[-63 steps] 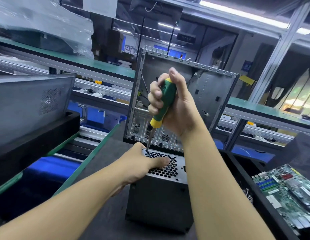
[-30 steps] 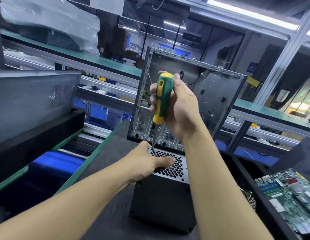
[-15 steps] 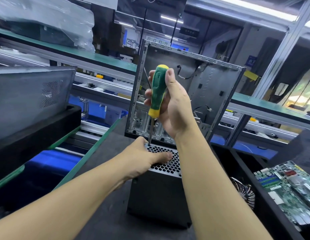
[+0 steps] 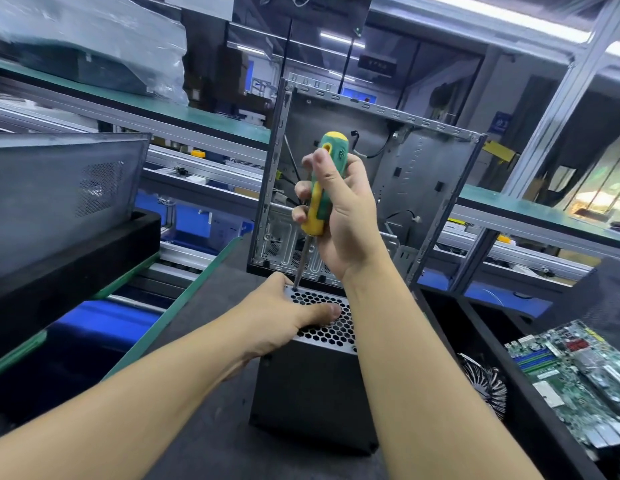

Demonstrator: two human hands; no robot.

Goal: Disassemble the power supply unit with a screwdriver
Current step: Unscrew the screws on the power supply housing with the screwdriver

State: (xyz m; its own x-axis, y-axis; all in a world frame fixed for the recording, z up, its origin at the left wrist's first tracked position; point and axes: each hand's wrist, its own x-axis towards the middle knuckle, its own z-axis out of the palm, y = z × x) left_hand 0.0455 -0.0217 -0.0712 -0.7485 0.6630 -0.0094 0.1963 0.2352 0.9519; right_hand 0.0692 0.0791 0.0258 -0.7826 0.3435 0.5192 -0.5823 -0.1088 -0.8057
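While the power supply unit stands on end near the middle of the dark bench mat, it's got open mat on its left out to the green bench edge, plus more in front toward the person. Behind it things get tighter: an opened computer case stands upright just beside its far edge. On the right the mat ends near a black bin holding a circuit board and a round finned cooler. Well apart on the left, a grey side panel sits in a black tray.

The unit itself is a dark box with a silver honeycomb grille facing up. The left hand clamps its top left corner, thumb laid across the grille, fingers down the side out of sight. The right hand is wrapped around the green and yellow screwdriver, held nearly upright, tip sitting at the grille's far left corner.
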